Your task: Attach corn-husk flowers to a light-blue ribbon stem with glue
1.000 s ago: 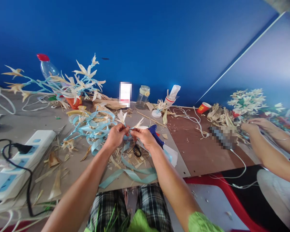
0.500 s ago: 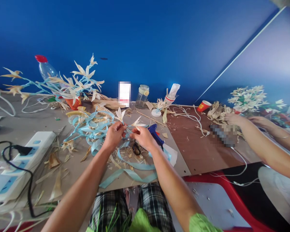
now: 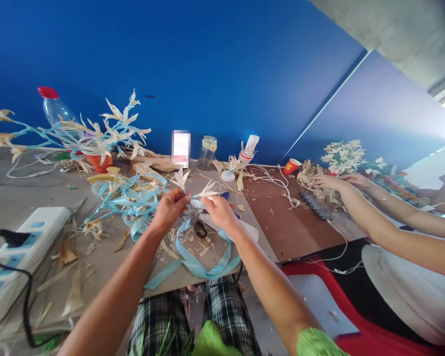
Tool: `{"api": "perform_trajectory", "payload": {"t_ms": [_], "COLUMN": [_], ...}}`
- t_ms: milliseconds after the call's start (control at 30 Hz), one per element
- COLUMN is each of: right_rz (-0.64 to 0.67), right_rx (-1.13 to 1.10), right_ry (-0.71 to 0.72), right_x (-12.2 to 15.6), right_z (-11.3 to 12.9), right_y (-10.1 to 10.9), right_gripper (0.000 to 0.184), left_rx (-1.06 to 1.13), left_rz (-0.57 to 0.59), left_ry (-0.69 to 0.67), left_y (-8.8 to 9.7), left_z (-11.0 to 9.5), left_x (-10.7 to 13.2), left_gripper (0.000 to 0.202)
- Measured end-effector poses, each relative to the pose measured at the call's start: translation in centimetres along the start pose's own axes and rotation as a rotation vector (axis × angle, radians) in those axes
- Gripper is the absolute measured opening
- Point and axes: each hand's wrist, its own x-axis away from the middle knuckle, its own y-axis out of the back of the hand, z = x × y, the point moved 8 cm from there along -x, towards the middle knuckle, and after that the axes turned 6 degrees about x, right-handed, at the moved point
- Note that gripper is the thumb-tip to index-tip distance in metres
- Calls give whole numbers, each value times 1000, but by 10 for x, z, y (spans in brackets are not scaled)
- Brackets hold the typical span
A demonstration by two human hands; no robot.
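My left hand (image 3: 171,206) is closed in a pinch on the stem of a cream dried-husk flower (image 3: 180,179), which stands upright above the fingers. Close by, my right hand (image 3: 219,211) pinches the light blue ribbon (image 3: 209,273), stretched short between both hands and looping down to the table's front edge. A second husk flower (image 3: 206,192) points right, just above my right fingers; its stem end is hidden by the hands. Below them lie black-handled scissors (image 3: 200,228) among husk scraps. Behind my right hand a blue glue gun (image 3: 225,196) is mostly covered.
Left of my hands is a tangle of blue ribbon (image 3: 141,200). A flower branch (image 3: 111,131) leans from a red cup (image 3: 100,161) at the back. A power strip (image 3: 29,247) lies at left. A co-worker's hands (image 3: 328,182) work at right, near a red paper cup (image 3: 292,166).
The view has swung right, so everything sits further left. A length of ribbon now shows between my hands, and its hanging loop has shifted. My right hand covers more of the glue gun.
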Motion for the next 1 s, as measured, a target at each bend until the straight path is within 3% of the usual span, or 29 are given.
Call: {"api": "perform_trajectory", "payload": {"t_ms": [200, 367, 600, 800, 1000], "right_rz": [54, 75, -82, -205, -222], "right_rx": [8, 53, -36, 48, 46], "right_ry": [32, -113, -228, -167, -135], "right_x": [4, 0, 0, 8, 9], "right_z": [9, -2, -5, 2, 3], "right_y": [-5, -16, -18, -18, -11], "right_gripper": [36, 19, 17, 14, 13], "left_rx": [-22, -83, 21, 132, 424], "left_rz": [3, -8, 18, -3, 132], "left_ry": [22, 50, 60, 100, 235], "left_y": [0, 0, -2, -2, -12], "left_z": [0, 2, 8, 17, 22], "left_x": [0, 0, -1, -2, 1], "left_gripper": [27, 27, 31, 32, 21]}}
